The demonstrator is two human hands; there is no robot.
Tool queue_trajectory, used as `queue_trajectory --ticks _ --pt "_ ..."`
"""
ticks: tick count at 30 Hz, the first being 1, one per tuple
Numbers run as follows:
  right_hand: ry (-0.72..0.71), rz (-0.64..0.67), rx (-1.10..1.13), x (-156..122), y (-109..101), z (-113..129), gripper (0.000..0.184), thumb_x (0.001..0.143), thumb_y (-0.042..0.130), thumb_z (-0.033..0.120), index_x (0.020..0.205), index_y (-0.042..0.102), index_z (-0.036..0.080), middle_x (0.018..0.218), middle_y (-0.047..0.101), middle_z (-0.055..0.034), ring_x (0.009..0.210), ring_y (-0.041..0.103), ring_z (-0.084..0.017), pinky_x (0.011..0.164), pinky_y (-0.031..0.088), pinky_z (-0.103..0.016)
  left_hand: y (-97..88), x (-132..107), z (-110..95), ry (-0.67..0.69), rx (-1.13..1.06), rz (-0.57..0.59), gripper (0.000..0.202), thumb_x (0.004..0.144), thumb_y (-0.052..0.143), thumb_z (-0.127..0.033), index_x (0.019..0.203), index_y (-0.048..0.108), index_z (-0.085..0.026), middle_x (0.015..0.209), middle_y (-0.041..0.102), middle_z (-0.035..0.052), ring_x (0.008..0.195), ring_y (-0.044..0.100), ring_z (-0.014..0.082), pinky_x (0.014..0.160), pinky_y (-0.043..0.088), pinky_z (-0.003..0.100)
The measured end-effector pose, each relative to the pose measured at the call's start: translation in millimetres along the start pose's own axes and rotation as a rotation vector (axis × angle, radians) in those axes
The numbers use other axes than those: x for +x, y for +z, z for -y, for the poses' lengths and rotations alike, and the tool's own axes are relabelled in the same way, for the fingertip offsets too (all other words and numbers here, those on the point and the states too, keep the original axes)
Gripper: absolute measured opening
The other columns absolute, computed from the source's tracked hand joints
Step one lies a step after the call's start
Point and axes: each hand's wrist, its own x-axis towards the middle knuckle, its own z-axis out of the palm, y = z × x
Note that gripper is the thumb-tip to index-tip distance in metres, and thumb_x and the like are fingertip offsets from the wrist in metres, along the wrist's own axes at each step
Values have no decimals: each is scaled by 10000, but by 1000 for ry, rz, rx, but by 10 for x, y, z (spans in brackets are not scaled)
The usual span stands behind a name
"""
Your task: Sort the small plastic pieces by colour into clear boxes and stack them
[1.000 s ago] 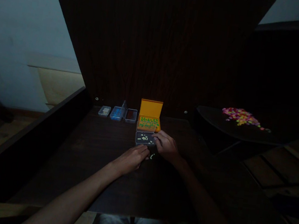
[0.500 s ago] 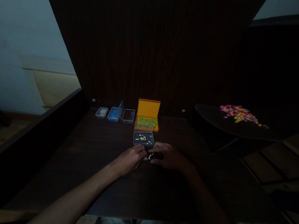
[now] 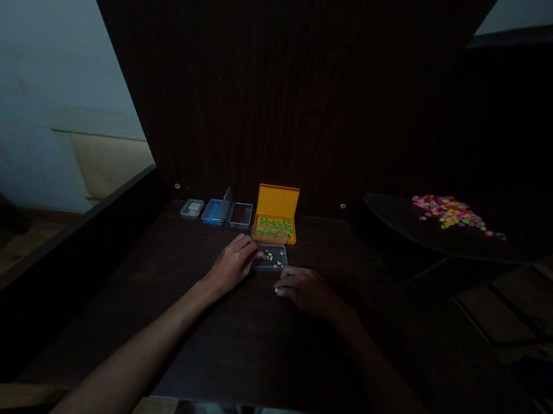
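My left hand (image 3: 234, 262) reaches over the left side of a clear plastic box (image 3: 286, 260), fingertips drawn together among its small pale pieces (image 3: 270, 256). Whether a piece is pinched there is too small to make out. Just below the box's right corner, my right hand (image 3: 305, 289) is curled round a dark object with pale pieces on it. Only a pale bit (image 3: 277, 290) shows by those fingertips; the rest is hidden in shadow and behind the fingers.
An open yellow case (image 3: 278, 202) with green pieces stands behind the clear box. Further left are a box with blue contents (image 3: 214, 211), one with dark brown contents (image 3: 240, 215) and a small clear box (image 3: 192, 209). Colourful beads (image 3: 450, 211) lie on a right-hand shelf (image 3: 396, 218).
My left hand has moved away from the right hand, up and left to the clear box. The right hand stays near its place, and the dark object shows less now.
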Motion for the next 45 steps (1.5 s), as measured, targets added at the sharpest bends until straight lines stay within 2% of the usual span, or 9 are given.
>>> queue_trajectory --ticks 7,12,16,18,22,25,35,41,45 --pt "52 -30 28 11 41 16 86 850 614 127 847 683 179 886 663 -31 834 609 -162 759 422 -265 106 -2 97 -26 -11 81 147 932 525 -204 859 649 -174 835 662 61 810 554 190 755 470 321" --pt "43 -51 35 12 48 22 75 860 606 143 802 636 181 842 640 -24 800 592 -162 718 405 -263 85 7 108 -65 -5 99 172 932 511 -208 921 679 -171 837 694 67 822 554 198 782 481 349" --pt "48 -41 29 16 32 47 89 859 586 116 811 615 185 844 628 -23 777 581 -158 691 396 -259 9 -13 -8 -32 -34 63 227 940 470 -180 1068 658 -176 918 691 73 866 566 198 826 488 374" --pt "49 -35 27 15 33 51 87 859 583 113 815 609 184 857 628 -26 773 580 -155 689 397 -259 -23 -52 -118 13 -76 70 218 947 476 -212 1067 653 -169 950 679 79 902 581 192 858 490 370" --pt "33 -63 31 14 67 15 59 859 599 134 826 623 177 850 633 -31 782 588 -156 704 411 -262 -21 -157 -330 106 -102 285 197 934 493 -242 1014 660 -173 920 655 69 891 600 177 845 505 323" --pt "8 -85 19 14 82 -26 69 862 611 162 814 659 173 845 642 -36 798 595 -160 720 418 -267 30 -206 -396 111 -60 365 171 910 516 -244 990 648 -171 910 636 67 880 594 182 825 512 314" --pt "-36 -41 114 -36 -1 -130 132 847 648 208 942 740 214 889 671 -36 844 616 -163 743 439 -275 172 -246 -374 23 -16 353 139 921 504 -240 936 621 -167 911 609 66 877 598 182 817 519 304" --pt "-12 -56 82 -28 2 -70 129 862 618 179 892 739 208 876 669 -38 828 615 -159 759 442 -281 139 -220 -354 49 -52 364 127 911 508 -216 919 629 -177 892 614 56 856 595 175 793 508 291" --pt "13 -29 35 -13 5 -8 133 875 593 166 861 719 206 884 665 -34 834 614 -162 768 433 -284 53 -170 -284 62 -70 267 126 913 508 -201 879 627 -181 848 612 44 837 580 168 781 489 289"
